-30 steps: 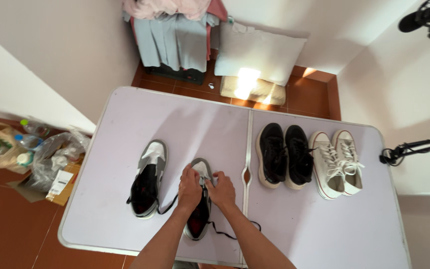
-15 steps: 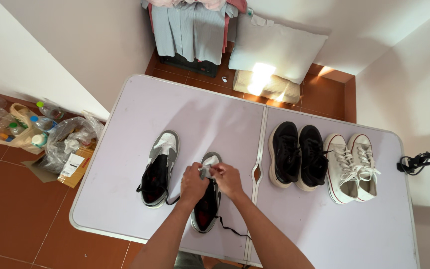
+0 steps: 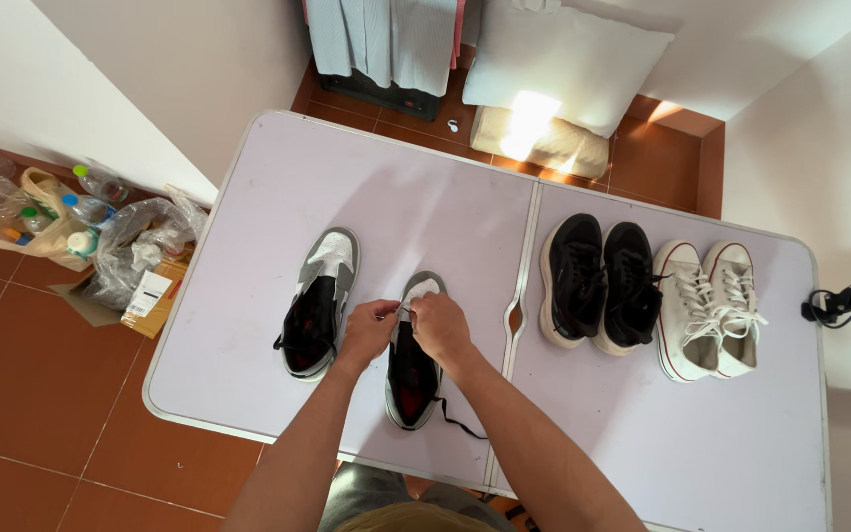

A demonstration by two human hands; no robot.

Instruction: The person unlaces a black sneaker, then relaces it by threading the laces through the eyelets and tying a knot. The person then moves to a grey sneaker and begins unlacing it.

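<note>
- Head view: a pale lilac folding table (image 3: 376, 197) fills the middle, with a seam running down it just right of the hands.
- The near shoe (image 3: 414, 366), grey, white and black with a red lining, lies on the table just left of the seam, toe pointing away from the person.
- The left hand (image 3: 368, 330) and the right hand (image 3: 439, 327) meet over the shoe's front, fingers pinched narrow on something small there; whether it is the lace or the tongue cannot be told.
- A black lace (image 3: 457, 425) trails from the shoe's heel side toward the seam.
- Its mate (image 3: 319, 300) lies just left of the near shoe, apart from it.
- Right of the seam stand a black pair (image 3: 601, 284) and, beside it, a white pair (image 3: 709, 307) with red-lined soles.
- On the floor left of the table: a clear plastic bag (image 3: 135, 251), a flat brown carton with a white rectangular label (image 3: 149, 295), and bottles (image 3: 81, 212) with coloured caps.
- Beyond the table's far edge lies a white pillow (image 3: 563, 64).
</note>
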